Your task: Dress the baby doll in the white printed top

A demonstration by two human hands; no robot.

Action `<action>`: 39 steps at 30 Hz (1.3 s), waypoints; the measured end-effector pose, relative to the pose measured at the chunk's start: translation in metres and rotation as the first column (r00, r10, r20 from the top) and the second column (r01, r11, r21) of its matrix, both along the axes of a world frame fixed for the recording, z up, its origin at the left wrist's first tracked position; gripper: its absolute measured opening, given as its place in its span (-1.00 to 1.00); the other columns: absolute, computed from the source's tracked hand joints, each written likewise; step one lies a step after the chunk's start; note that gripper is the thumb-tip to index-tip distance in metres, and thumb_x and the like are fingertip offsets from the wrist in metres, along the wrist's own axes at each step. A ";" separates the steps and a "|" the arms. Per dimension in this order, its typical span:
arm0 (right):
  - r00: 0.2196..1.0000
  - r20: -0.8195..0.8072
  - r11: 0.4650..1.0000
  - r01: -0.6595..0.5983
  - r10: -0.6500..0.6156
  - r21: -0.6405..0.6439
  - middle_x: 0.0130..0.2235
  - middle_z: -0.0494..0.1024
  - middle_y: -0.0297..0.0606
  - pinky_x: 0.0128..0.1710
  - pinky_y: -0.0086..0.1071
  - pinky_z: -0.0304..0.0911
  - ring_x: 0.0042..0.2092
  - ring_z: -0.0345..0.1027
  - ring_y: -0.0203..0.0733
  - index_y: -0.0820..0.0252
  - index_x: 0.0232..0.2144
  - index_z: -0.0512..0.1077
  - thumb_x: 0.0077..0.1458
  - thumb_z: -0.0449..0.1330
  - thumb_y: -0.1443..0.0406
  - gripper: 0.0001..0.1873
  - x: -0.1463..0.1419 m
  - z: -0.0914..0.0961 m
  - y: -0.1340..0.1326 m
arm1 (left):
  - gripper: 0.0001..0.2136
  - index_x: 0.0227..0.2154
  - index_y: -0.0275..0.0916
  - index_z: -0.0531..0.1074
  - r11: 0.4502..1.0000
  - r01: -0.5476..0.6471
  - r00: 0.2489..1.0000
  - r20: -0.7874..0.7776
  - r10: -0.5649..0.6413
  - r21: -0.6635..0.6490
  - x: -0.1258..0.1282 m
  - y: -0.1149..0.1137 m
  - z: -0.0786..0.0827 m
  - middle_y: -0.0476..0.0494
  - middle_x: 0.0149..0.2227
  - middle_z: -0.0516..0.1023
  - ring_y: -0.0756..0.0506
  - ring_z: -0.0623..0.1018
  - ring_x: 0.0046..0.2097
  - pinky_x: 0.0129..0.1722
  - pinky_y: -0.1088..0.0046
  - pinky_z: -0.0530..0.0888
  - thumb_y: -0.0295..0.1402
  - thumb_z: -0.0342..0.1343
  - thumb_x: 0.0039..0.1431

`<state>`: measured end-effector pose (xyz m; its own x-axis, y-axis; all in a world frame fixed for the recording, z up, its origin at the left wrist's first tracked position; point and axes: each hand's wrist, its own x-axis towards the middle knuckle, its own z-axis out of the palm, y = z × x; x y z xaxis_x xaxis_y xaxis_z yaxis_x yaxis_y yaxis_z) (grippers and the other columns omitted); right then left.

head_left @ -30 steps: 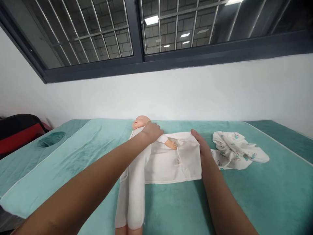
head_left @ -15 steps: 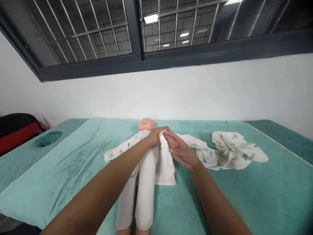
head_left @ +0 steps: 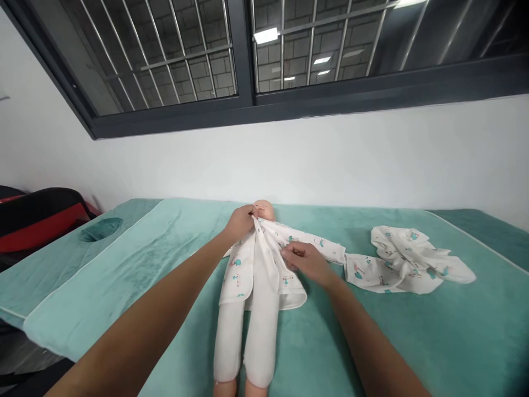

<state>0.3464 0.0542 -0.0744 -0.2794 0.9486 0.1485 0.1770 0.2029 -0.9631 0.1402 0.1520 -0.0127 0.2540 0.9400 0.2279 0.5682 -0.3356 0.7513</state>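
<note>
A baby doll (head_left: 261, 342) in white leg coverings lies on its back, its head (head_left: 265, 210) toward the wall. It wears a white long-sleeved baby shirt (head_left: 236, 271) with a small teal print; the front hangs open above the legs. With closed fingers, my left hand (head_left: 241, 223) pinches the shirt's edge at the collar, just below the doll's face. My right hand (head_left: 306, 261) has its thumb and fingers together on the shirt's right-hand front, under the outstretched sleeve (head_left: 326, 248). The fingertips partly hide the cloth there.
A crumpled garment (head_left: 413, 262) with the same print lies to the right, touching the sleeve's end. Everything rests on a teal padded bed (head_left: 413, 336) with a round hole (head_left: 101, 229) at the left. Behind are a white wall (head_left: 289, 160) and a barred window. A red and black chair (head_left: 45, 220) stands at left.
My left hand has moved up to the collar and my right hand slightly down. The shirt front, folded back before, now lies print side up over the doll's body. The view has shifted left.
</note>
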 end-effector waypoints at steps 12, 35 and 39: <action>0.871 0.438 0.789 -0.103 -0.223 0.605 -0.23 0.45 -0.24 -0.16 -0.29 0.14 -0.17 0.28 -0.17 0.13 -0.26 0.44 0.15 0.21 0.09 -0.75 -0.034 0.017 -0.028 | -0.78 -0.41 -0.19 0.30 0.966 -0.255 0.966 0.025 0.257 -0.049 -0.052 -0.047 -0.047 -0.05 -0.39 0.47 -0.08 0.45 -0.30 -0.23 0.39 0.38 -0.14 0.00 0.16; 0.569 0.616 0.810 0.170 -0.545 0.561 -0.53 0.32 -0.32 -0.57 -0.36 -0.30 -0.59 0.09 -0.30 0.12 -0.54 0.15 0.17 0.06 0.23 -0.73 -0.058 0.006 -0.059 | -0.64 -0.21 -0.22 0.32 0.830 -0.009 0.729 0.565 0.387 -0.557 -0.082 -0.065 -0.085 -0.24 -0.03 0.48 -0.10 0.57 -0.24 -0.43 0.39 0.53 -0.07 0.16 0.08; 0.823 0.454 0.874 0.100 -0.341 0.476 -0.54 0.33 -0.37 -0.51 -0.40 -0.03 -0.50 0.17 -0.32 0.15 -0.54 0.18 0.26 -0.01 0.23 -0.68 -0.066 0.019 -0.066 | -0.66 -0.18 -0.17 0.31 0.876 0.013 0.668 0.656 0.351 -0.482 -0.087 -0.051 -0.092 -0.18 -0.05 0.49 -0.12 0.57 -0.13 -0.38 0.41 0.55 -0.13 0.21 0.06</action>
